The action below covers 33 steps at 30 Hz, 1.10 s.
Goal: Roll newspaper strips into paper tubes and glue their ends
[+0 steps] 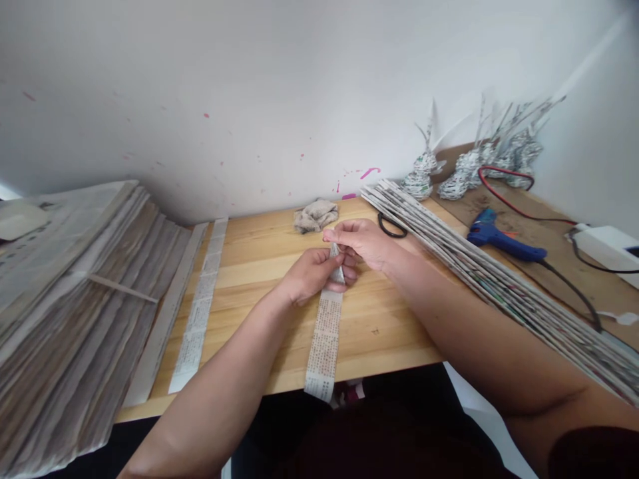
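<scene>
A long strip of printed newspaper (323,336) runs from my hands toward me, its near end hanging just over the table's front edge. My left hand (315,271) pinches the strip near its far end, thumb on top. At the strip's tip, my right hand (360,243) has its thumb and forefinger pressed together, the other fingers curled beside the left fingertips. The paper narrows between both hands, as if folded or rolled there. Part of that far end is hidden behind my fingers.
Newspaper stacks (114,313) and a loose strip (202,306) lie left. A crumpled cloth (316,215) sits behind my hands. Rolled paper sticks (479,279), a blue glue gun (504,241) with cord, a white box (606,249) and woven paper figures (420,176) stand right. The wall closes the back.
</scene>
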Each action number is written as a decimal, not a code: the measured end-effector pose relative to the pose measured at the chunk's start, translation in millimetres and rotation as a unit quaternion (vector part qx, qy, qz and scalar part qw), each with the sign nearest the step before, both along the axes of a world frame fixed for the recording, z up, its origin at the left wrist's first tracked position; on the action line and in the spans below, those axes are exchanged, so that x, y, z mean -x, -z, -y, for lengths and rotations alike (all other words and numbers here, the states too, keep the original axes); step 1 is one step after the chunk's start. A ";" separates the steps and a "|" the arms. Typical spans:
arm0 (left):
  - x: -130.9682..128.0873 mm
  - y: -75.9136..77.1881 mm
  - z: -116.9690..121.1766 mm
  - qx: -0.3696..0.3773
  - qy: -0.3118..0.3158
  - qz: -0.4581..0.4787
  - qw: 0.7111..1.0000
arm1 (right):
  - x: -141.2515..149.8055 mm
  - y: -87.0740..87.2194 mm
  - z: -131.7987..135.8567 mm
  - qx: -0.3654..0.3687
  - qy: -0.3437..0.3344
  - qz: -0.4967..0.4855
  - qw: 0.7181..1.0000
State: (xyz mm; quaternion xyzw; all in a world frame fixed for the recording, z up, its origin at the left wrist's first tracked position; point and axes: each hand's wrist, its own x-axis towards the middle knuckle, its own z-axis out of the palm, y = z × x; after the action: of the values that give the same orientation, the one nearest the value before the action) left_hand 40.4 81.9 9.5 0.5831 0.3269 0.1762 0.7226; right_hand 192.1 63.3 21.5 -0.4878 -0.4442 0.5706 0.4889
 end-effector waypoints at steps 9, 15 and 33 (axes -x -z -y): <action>1.1 0.1 -0.3 0.009 0.012 0.001 1.000 | -10.0 4.9 -6.7 -0.049 0.031 0.092 0.994; -3.8 -1.1 2.5 0.018 -0.007 -0.016 1.000 | -11.6 5.7 -4.7 -0.151 0.070 0.295 0.941; 4.2 0.5 -2.0 0.053 0.093 0.057 0.993 | -13.7 8.5 -10.3 -0.002 -0.002 -0.067 0.998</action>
State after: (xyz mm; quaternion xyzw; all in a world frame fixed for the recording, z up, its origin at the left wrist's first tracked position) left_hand 36.2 83.9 8.9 0.5604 0.2384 0.1239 0.7835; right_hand 205.8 73.7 13.0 -0.4470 -0.4128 0.6017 0.5175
